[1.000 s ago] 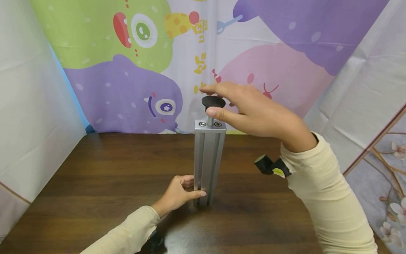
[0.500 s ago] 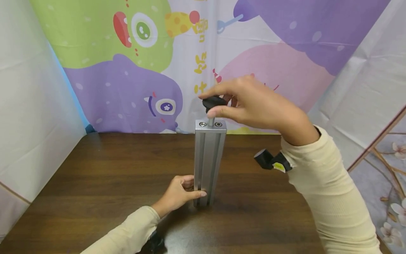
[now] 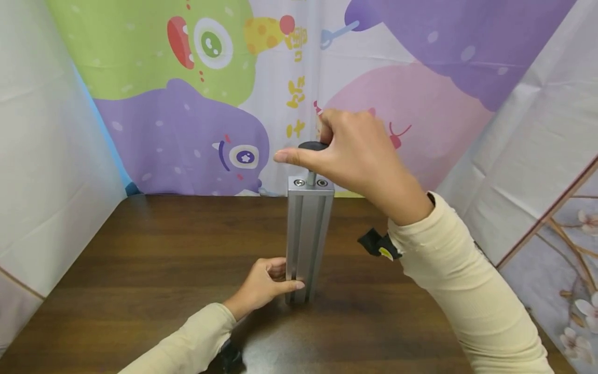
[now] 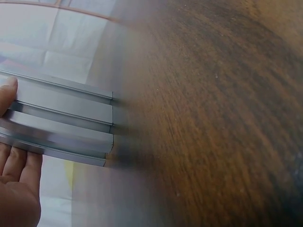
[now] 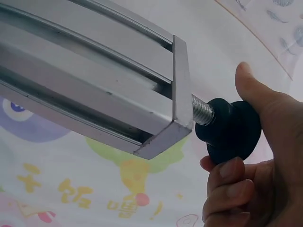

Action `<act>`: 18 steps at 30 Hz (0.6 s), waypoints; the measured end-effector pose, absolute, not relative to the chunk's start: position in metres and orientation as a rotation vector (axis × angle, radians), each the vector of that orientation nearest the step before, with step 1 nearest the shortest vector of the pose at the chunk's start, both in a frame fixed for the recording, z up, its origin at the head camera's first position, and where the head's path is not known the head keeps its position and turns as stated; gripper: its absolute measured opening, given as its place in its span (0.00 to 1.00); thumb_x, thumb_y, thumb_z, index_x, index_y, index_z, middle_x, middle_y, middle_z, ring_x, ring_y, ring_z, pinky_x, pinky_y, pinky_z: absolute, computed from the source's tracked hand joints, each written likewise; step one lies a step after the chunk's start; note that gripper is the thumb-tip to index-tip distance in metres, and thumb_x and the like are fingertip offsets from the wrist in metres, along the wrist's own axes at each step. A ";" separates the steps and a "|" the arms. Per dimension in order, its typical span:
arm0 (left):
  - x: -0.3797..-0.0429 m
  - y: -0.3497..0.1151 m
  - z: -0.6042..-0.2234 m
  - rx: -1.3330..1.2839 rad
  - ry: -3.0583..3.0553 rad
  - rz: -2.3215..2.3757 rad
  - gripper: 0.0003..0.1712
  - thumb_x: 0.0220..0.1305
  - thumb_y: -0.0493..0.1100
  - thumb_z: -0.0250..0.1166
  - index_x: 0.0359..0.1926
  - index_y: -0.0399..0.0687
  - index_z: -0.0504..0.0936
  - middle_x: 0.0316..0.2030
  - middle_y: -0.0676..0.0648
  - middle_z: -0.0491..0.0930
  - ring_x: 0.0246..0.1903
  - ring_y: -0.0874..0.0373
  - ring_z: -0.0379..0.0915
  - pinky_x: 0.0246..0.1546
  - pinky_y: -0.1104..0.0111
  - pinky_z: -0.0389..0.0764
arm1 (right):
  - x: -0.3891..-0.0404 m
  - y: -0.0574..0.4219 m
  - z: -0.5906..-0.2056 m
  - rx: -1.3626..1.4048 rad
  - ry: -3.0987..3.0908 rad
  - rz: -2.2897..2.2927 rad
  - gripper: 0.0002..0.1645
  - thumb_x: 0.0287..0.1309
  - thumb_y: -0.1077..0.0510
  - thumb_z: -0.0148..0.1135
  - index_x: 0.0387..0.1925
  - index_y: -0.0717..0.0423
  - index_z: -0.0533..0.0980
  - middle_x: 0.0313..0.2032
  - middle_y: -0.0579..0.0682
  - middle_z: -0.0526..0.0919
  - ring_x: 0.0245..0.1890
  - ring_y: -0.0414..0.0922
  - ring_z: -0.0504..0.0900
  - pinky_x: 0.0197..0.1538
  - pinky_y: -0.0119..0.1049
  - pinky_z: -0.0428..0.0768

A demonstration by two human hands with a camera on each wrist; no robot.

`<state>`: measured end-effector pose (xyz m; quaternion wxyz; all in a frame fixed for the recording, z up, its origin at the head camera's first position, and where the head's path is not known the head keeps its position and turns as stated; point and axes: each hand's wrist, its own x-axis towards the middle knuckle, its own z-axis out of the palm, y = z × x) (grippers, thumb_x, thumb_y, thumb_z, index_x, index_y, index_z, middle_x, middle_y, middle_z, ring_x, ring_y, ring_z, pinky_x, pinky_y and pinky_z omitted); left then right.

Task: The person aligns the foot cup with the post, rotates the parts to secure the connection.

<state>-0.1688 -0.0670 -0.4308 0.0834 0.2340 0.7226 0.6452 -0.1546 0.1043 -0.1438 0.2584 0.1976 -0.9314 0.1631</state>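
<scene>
A grooved silver aluminium profile [image 3: 306,239] stands upright on the wooden table. Its flat end plate [image 5: 182,85] carries two screws and, between them, the threaded stem [image 5: 202,111] of a black levelling foot [image 5: 229,127]. Low on the profile, my left hand [image 3: 259,287] grips it, thumb on the near face and fingers round the left side. At the top, my right hand [image 3: 357,156] holds the levelling foot, with curled fingers against it and the thumb stretched out to the left. Part of the foot is hidden by this hand in the head view.
The brown wooden table [image 3: 187,234] spreads around the profile's base. Behind it hangs a cartoon-printed cloth [image 3: 182,140]. White cloth walls close in the left [image 3: 42,156] and right sides. A small black device [image 3: 378,244] sits on the right wrist.
My right hand has turned about the levelling foot: the thumb swung out left, the fingers curled in, and the wrist shifted left. My left hand and the profile stay in place.
</scene>
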 end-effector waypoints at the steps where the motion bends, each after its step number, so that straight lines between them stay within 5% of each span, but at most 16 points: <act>1: -0.169 -0.067 -0.431 0.699 2.151 1.928 0.24 0.51 0.36 0.74 0.49 0.29 0.80 0.39 0.37 0.85 0.41 0.55 0.83 0.45 0.72 0.81 | -0.154 0.104 -0.144 0.530 -2.526 0.440 0.39 0.40 0.24 0.66 0.20 0.55 0.68 0.17 0.48 0.69 0.20 0.46 0.65 0.27 0.38 0.66; 10: -0.168 -0.068 -0.430 0.713 2.132 1.932 0.24 0.52 0.35 0.73 0.50 0.28 0.79 0.39 0.36 0.85 0.41 0.54 0.83 0.45 0.71 0.81 | -0.154 0.107 -0.145 0.558 -2.561 0.443 0.33 0.51 0.29 0.63 0.27 0.56 0.72 0.22 0.50 0.75 0.22 0.47 0.71 0.29 0.40 0.70; 15: -0.168 -0.068 -0.430 0.705 2.124 1.936 0.24 0.52 0.35 0.73 0.50 0.29 0.79 0.39 0.36 0.85 0.41 0.54 0.83 0.46 0.71 0.81 | -0.158 0.123 -0.139 0.895 -2.632 0.542 0.24 0.67 0.41 0.53 0.53 0.52 0.75 0.39 0.47 0.84 0.35 0.42 0.80 0.40 0.40 0.76; 18: -0.168 -0.067 -0.429 0.691 2.111 1.941 0.24 0.52 0.34 0.73 0.50 0.28 0.79 0.39 0.36 0.85 0.41 0.54 0.83 0.46 0.71 0.81 | -0.162 0.136 -0.136 1.264 -2.587 0.614 0.24 0.71 0.51 0.49 0.66 0.51 0.68 0.56 0.46 0.78 0.53 0.40 0.77 0.55 0.40 0.74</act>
